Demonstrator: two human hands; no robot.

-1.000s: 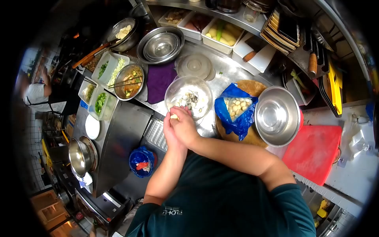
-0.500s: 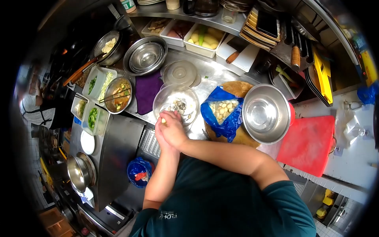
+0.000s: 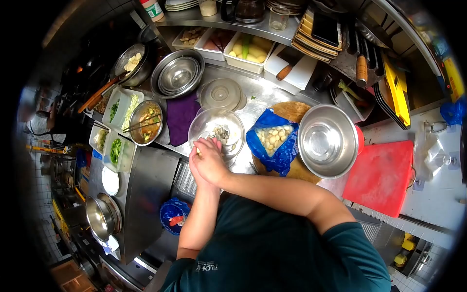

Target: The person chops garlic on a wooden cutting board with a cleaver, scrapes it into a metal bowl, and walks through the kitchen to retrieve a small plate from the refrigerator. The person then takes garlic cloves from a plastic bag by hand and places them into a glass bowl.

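Note:
Over the near rim of a clear bowl (image 3: pixel 234 122), my two hands are pressed together. My right hand (image 3: pixel 212 161) wraps across my left hand (image 3: pixel 193 170), and both have their fingers closed. A small pale tip (image 3: pixel 198 151) shows between them, but the rest of what they grip is hidden. Grey and whitish pieces (image 3: pixel 222 132) lie in the bowl just beyond the fingers. To the right, an open blue plastic bag (image 3: pixel 260 121) full of peeled garlic cloves (image 3: pixel 274 139) rests on a round wooden board (image 3: pixel 292 112).
A large steel bowl (image 3: pixel 325 141) and a red cutting board (image 3: pixel 379 177) are on the right. Left of the clear bowl are a purple cloth (image 3: pixel 181 119), nested steel bowls (image 3: pixel 177 73) and a bowl of sauce with chopsticks (image 3: pixel 146 124). Another person (image 3: pixel 39 124) stands far left.
My hands stay clasped at the bowl's near rim, with only a slight shift. The view has tilted a little. The person at far left has changed posture.

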